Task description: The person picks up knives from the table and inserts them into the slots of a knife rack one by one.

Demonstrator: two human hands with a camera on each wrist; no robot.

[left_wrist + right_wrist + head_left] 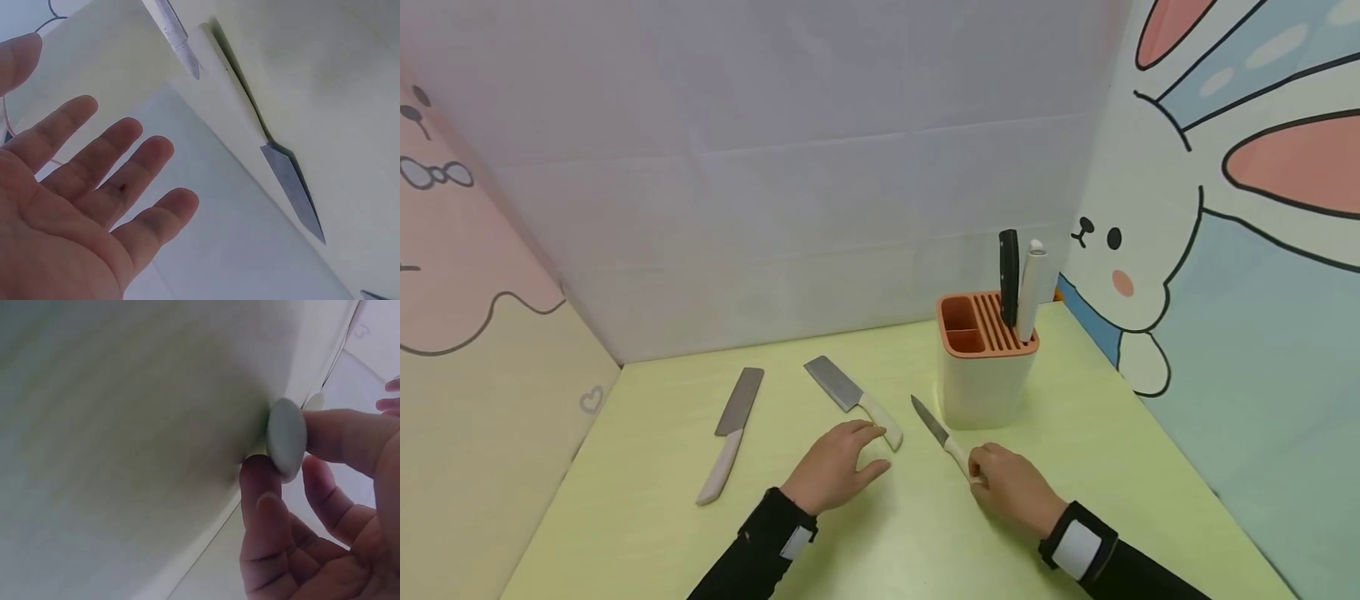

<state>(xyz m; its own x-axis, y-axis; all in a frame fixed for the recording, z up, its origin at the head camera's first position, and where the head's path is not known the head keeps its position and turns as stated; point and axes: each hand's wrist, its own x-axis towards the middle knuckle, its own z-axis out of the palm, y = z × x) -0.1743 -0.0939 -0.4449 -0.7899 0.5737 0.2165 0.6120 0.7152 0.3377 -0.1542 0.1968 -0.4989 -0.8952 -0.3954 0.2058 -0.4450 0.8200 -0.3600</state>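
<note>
My right hand [1011, 490] pinches the pale handle of a small paring knife [931, 420], whose pointed blade aims up and left. In the right wrist view, the rounded handle end [287, 439] sits between thumb and fingers. My left hand [835, 467] has its fingers spread near the white handle of a cleaver [835, 383]; in the head view its fingertips overlap that handle. The left wrist view shows the palm [62, 231] bare and holding nothing, with a pale-handled knife [290, 181] apart from the fingers.
Farther left lies another broad-bladed knife [741, 404] with a pale handle. A white knife block [985, 392] with a slotted orange top stands at the back right. It holds a black-handled knife [1009, 275] and a white-handled one [1032, 292]. Walls border the yellow table [647, 450].
</note>
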